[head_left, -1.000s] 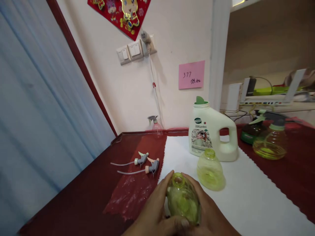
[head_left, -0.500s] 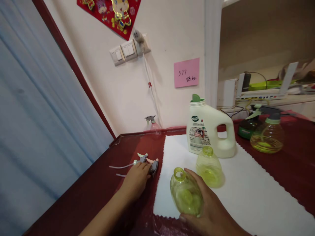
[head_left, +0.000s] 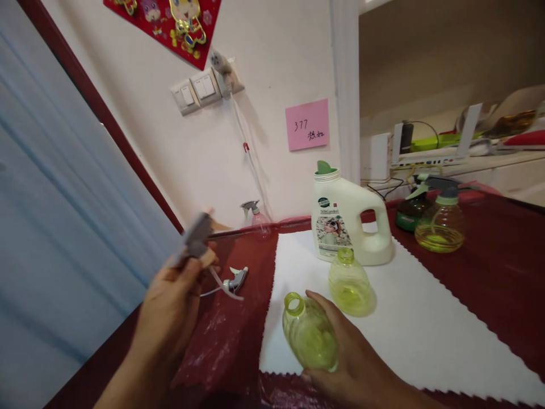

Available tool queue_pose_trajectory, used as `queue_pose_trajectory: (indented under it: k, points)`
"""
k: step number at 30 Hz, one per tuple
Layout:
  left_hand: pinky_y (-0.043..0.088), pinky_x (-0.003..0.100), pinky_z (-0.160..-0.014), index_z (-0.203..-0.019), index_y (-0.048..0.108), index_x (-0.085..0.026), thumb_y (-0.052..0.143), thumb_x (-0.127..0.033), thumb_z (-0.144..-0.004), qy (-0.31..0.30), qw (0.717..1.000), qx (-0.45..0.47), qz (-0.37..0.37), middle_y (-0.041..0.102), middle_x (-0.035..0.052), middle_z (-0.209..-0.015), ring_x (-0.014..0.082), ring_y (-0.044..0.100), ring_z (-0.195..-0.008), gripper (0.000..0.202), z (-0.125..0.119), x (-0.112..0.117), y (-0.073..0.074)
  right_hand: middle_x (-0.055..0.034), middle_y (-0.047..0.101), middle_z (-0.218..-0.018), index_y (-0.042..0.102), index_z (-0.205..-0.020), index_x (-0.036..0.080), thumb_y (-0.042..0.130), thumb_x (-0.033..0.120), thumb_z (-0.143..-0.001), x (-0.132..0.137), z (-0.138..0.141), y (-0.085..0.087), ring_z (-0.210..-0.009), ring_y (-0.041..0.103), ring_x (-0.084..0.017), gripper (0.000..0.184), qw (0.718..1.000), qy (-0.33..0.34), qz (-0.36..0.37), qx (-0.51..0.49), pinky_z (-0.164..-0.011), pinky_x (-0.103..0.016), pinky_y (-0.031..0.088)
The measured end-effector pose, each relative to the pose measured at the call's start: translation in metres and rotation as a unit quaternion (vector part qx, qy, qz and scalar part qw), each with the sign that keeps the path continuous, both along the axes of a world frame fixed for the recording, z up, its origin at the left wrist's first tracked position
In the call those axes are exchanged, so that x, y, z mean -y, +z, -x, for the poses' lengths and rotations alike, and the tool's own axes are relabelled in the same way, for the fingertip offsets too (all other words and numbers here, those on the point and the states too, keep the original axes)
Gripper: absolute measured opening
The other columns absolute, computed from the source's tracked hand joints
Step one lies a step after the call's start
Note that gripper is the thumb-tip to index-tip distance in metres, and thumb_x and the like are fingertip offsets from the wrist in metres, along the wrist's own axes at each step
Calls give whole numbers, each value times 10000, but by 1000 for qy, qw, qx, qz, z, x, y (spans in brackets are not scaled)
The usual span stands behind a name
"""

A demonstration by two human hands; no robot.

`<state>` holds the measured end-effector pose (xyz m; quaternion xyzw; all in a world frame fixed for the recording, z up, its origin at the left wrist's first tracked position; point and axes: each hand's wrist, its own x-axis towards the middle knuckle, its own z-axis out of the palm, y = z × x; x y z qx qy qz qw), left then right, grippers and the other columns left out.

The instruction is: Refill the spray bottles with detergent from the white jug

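Observation:
My left hand (head_left: 181, 281) is closed on a grey spray nozzle (head_left: 198, 234) with a peach collar, raised above the table; its thin clear tube (head_left: 222, 284) hangs toward the right. Motion blurs the nozzle's head. Another spray nozzle (head_left: 238, 279), grey with a pale green trigger, lies on the table behind that hand. My right hand (head_left: 344, 346) is wrapped round an uncapped yellow-green bottle (head_left: 310, 335), tilted to the left, with a little liquid inside. A second uncapped yellow-green bottle (head_left: 349, 287) stands on the white cloth just beyond it.
A pale green jug (head_left: 353, 221) with an open mouth stands at the back of the white cloth (head_left: 417, 335). Beyond the cloth at right are a spray bottle (head_left: 440, 224) and a dark bottle (head_left: 409, 213). A pink spray bottle (head_left: 259, 221) stands by the wall.
My left hand has lifted the peach-collared spray nozzle off the table and moved it left and up. The view has shifted slightly; my right hand still holds its bottle.

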<state>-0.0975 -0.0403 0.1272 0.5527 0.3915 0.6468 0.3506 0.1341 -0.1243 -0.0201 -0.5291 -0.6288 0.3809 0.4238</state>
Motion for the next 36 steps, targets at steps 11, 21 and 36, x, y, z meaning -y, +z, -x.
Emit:
queue_pose_trajectory:
  k: [11, 21, 36]
  points:
    - [646, 278, -774, -1061, 717, -189, 666, -240, -893, -121, 969, 211, 34, 718, 48, -1061, 145, 673, -828, 183, -47, 50, 25, -140, 405, -1527, 221, -1503, 226, 724, 258, -600, 1, -1, 7, -1379, 414, -319, 1035, 999, 23, -12, 28, -1136, -480, 346]
    - [603, 234, -779, -1053, 728, -217, 841, -309, -736, -138, 976, 144, 83, 744, 49, -1017, 159, 693, -854, 349, -67, 48, -8, -165, 459, -1484, 277, -1499, 180, 762, 239, -541, 2, 1, 13, -1339, 461, -330, 1076, 999, 24, -17, 21, -1123, -465, 365]
    - [580, 343, -815, -1036, 728, -220, 908, -433, -570, -74, 978, 43, 190, 789, 66, -982, 275, 733, -907, 543, -67, 47, -58, -162, 475, -1469, 328, -1491, 165, 796, 222, -538, 2, 1, 17, -1317, 482, -317, 1063, 999, 20, -29, -20, -1102, -454, 396]
